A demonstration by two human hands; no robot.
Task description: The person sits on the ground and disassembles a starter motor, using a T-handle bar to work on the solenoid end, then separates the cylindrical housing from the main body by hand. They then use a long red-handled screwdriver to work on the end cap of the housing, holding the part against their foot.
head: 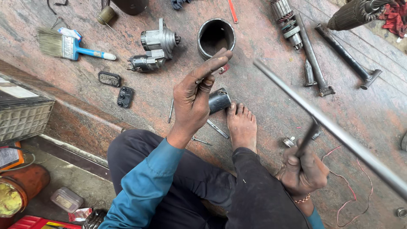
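- Head view, looking down at a person sitting on a reddish stone floor [263, 106], one bare foot [241, 125] out in front.
- Left hand [195, 99] raised, fingers pinched together on a small thin metal part [199, 80]; too small to tell what it is.
- Right hand [302, 171] low by the knee, fist clamped on the dark handle of a hammer-like tool [308, 138], head pointing up.
- Long grey steel rod [335, 131] runs diagonally across the frame, blurred, passing above the right hand; cannot tell what supports it.
- Short dark metal cylinder [219, 101] lies on the floor touching the toes, just behind the left hand.
- Open black steel housing tube [216, 37] stands upright beyond the left hand.
- Grey starter motor body [154, 50] lies left of the tube; two small black blocks [116, 87] near it.
- Blue-handled paintbrush [70, 46] far left.
- Armature with copper windings [288, 21] and two long steel tools [335, 55] lie top right, well apart from the hands.
- Thin red wire [354, 186] loops on the floor beside the right hand.
- Small round metal fitting [289, 141] sits just left of the right hand.
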